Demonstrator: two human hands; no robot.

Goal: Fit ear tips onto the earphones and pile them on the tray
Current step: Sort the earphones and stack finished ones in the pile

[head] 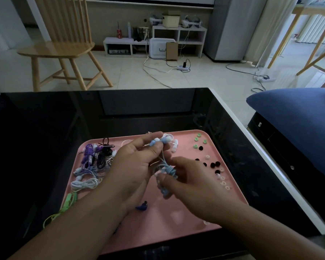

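pale blue earphones sit pinched in your left hand above the pink tray, buds at the fingertips, cable trailing down and toward you into a coil. your right hand, nearer the loose ear tips on its own side, touches that coil with curled fingers; whether it truly grips is unclear.

Light-blue earphones above pink tray; ear tips right.
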